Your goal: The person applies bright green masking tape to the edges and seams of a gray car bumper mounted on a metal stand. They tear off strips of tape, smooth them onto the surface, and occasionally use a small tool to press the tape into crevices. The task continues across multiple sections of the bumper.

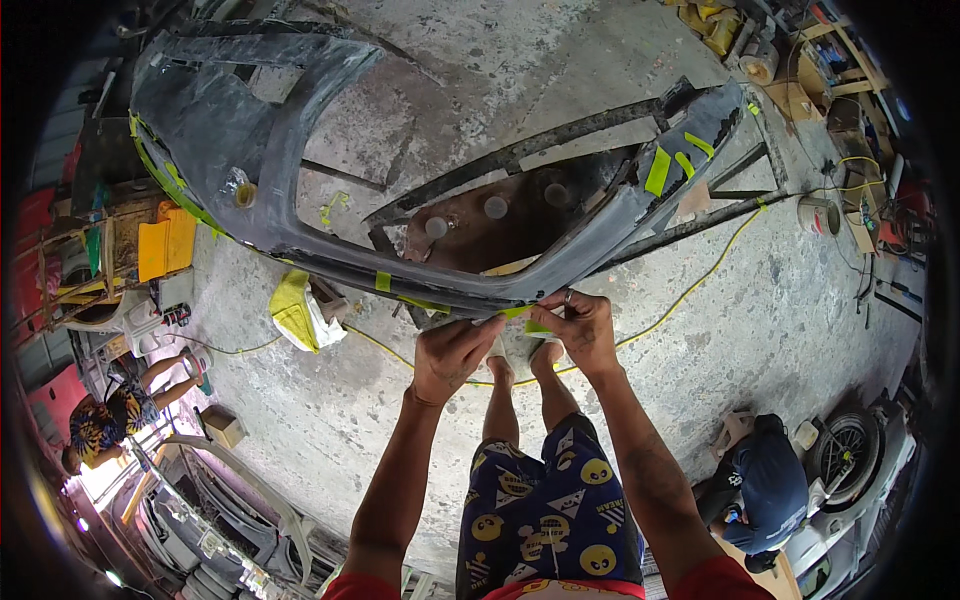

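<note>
A stained grey concrete floor (300, 410) is carrying a yellow-and-white sack (297, 308), slumping at nine o'clock; a cardboard box (224, 427), sitting at eight; and a bucket (819, 216), standing between two and three. A yellow cord (692, 298) is curving from nine, through six, toward two.

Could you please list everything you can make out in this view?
Large curved grey vehicle panel: one, grey, across upper half.
Thin lime-green tape strips: several, lime-green, on panel.
Long yellow hose or cable: one, yellow, on floor.
Mottled concrete floor: one, grey, below panel.
Crumpled bag or cloth: one, yellow-white, left of hands.
Spoked wheel: one, black-tyred, lower right.
Co-workers: two, dark-clothed lower right, pattern-clothed lower left.
Mixed clutter: uncountable, multicoloured, edges.
Patterned shorts: one pair, blue, lower centre.
Left hand, right hand: two, bare, at panel's near edge.
</note>
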Demonstrator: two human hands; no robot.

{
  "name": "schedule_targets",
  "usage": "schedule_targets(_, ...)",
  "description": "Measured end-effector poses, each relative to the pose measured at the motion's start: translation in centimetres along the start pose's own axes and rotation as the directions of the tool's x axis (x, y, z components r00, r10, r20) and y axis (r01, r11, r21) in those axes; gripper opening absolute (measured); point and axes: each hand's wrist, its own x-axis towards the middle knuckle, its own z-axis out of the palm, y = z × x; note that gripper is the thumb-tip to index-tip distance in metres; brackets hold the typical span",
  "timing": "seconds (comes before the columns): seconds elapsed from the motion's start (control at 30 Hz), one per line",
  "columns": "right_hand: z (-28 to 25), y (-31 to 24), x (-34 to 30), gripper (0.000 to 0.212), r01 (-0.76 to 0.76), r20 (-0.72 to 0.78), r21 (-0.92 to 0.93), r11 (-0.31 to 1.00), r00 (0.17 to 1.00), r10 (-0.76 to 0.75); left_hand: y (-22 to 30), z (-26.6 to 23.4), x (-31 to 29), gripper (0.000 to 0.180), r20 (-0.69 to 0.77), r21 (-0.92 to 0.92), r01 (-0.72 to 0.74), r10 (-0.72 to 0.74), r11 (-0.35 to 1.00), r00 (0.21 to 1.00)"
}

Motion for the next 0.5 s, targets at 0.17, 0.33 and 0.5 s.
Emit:
schedule_targets(0.17,-0.4,-0.9,-0.2,0.014,0.030,0.014,0.006,1.000,0.999,-0.030,0.1,0.0,-1.0,0.037,0.040,0.083,-0.061,0.058,0.995,0.998)
schedule_targets(0.33,0.2,-1.9,-0.3,0.013,0.057,0.047,-0.034,0.998,0.997,-0.056,1.2,-0.9,-2.3,0.043,0.014,0.006,0.140,-0.140,0.990,0.990)
schedule_targets(0.5,-2.8,1.2,-1.9,0.020,0.027,0.088,0.022,0.999,0.996,-0.029,2.4,-2.7,-5.1,0.055,0.051,-0.032,0.377,-0.375,0.926,0.925)
